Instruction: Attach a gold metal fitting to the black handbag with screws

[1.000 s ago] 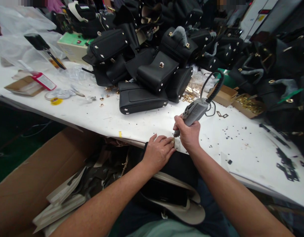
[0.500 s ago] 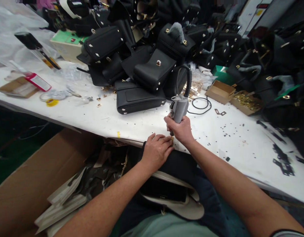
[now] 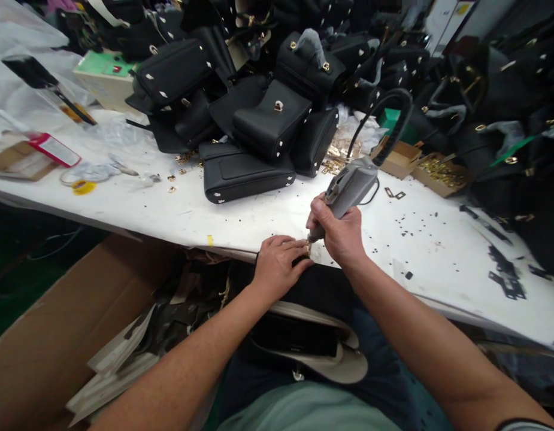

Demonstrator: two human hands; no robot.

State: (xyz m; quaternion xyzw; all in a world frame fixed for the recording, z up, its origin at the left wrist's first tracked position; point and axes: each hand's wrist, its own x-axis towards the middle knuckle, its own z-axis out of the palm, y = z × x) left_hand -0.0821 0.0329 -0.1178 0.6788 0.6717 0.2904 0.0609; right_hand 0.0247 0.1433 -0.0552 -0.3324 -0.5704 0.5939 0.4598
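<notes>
The right hand [image 3: 342, 234] is clamped on the grey tool [image 3: 348, 188]; at its 9 o'clock, the left hand [image 3: 277, 266] fingers pinch a gold fitting [image 3: 308, 246] on the black bag [image 3: 321, 287].

The small gold fitting [image 3: 308, 246] is mostly hidden between the fingertips, too small to identify.

From my feed the white table [image 3: 137, 209] is packed: a big heap of black handbags [image 3: 268, 114] runs along the back, one lying flat [image 3: 245, 173] in front of the rest. Loose gold hardware [image 3: 180, 173] is scattered near it. Two small cardboard boxes [image 3: 400, 158] sit on the right, one holding gold bits [image 3: 442, 173]. Big cardboard carton [image 3: 56, 335] below the table's left edge, yellow tape roll [image 3: 83, 187] far left.
</notes>
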